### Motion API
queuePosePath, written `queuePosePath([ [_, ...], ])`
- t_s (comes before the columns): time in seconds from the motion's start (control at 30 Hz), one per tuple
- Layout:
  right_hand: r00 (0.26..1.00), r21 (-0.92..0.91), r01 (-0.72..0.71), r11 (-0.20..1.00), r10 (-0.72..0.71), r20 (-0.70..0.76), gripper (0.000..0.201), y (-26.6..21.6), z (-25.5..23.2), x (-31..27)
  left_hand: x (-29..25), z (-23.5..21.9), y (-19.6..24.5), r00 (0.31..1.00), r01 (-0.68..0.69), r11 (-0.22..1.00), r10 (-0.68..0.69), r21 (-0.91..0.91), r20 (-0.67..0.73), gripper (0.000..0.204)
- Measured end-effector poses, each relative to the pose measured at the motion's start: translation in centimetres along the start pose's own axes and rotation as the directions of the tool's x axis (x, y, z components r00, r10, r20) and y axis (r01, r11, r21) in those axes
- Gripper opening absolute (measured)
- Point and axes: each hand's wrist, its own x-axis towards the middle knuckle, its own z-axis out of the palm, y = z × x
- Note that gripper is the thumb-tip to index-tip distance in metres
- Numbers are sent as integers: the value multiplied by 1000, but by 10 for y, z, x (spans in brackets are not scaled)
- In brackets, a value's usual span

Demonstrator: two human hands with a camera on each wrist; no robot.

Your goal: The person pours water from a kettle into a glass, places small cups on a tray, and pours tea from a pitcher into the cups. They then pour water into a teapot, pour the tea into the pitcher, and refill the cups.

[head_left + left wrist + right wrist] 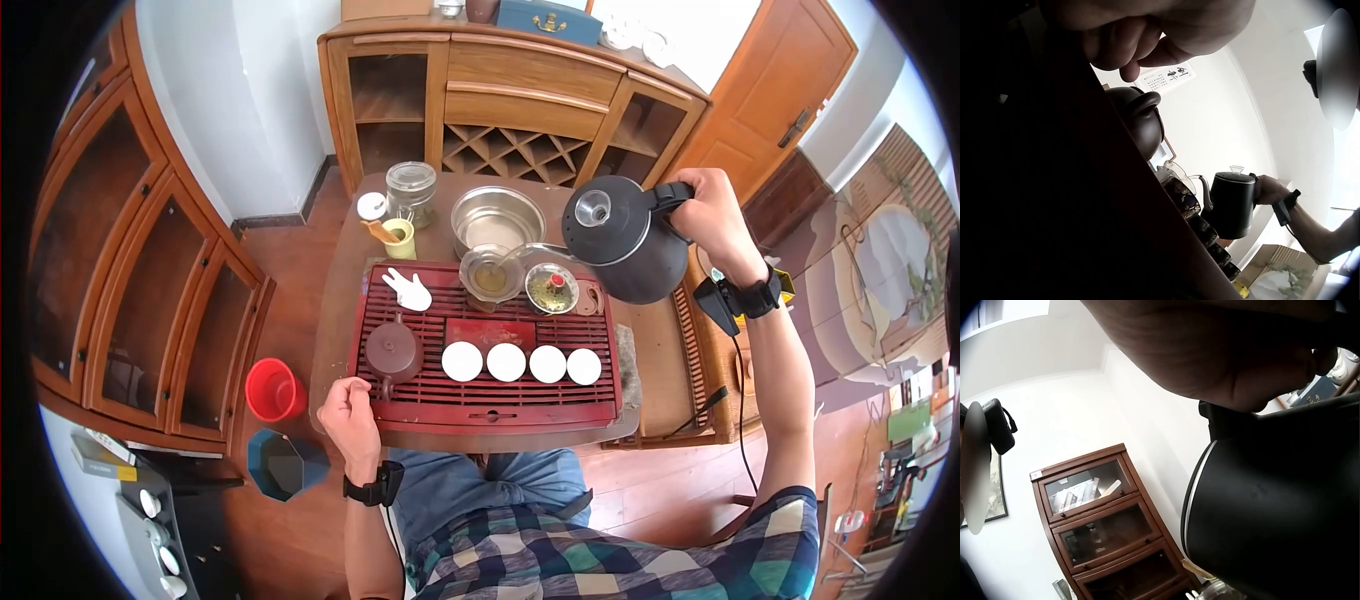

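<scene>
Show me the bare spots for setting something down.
The dark red slatted tray has bare slats between the white hand-shaped ornament and the clear glass pitcher. The brown table shows a free strip along the tray's left edge. Crowded: the tray's back right, with the pitcher, a round glass bowl and the spout of the black kettle.

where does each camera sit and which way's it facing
Head: head-worn, facing forward and down at the tray; left hand, right hand, shirt, jeans show.
Left wrist: worn there, facing past the teapot to the kettle; both hands and blurred face show.
Right wrist: worn there, facing across the kettle to a cabinet; right hand and face show.
Head and left wrist share the teapot.
</scene>
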Motion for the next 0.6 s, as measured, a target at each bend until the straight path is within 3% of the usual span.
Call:
queuePosePath([
  [0.43, 1000, -5, -13, 1000, 13, 2, 14, 7, -3, 3, 0, 2, 2, 1000, -17, 1000, 17, -1, -11, 17],
  [0.5, 1000, -6, -12, 1000, 12, -1, 13, 2, -4, 1, 1, 3, -5, 996, -91, 996, 91, 14, -9, 20],
  [0.6, 1000, -10, -30, 1000, 30, -3, 13, -3, -5, -1, 1, 2, -5, 996, -87, 996, 87, 14, -4, 20],
])
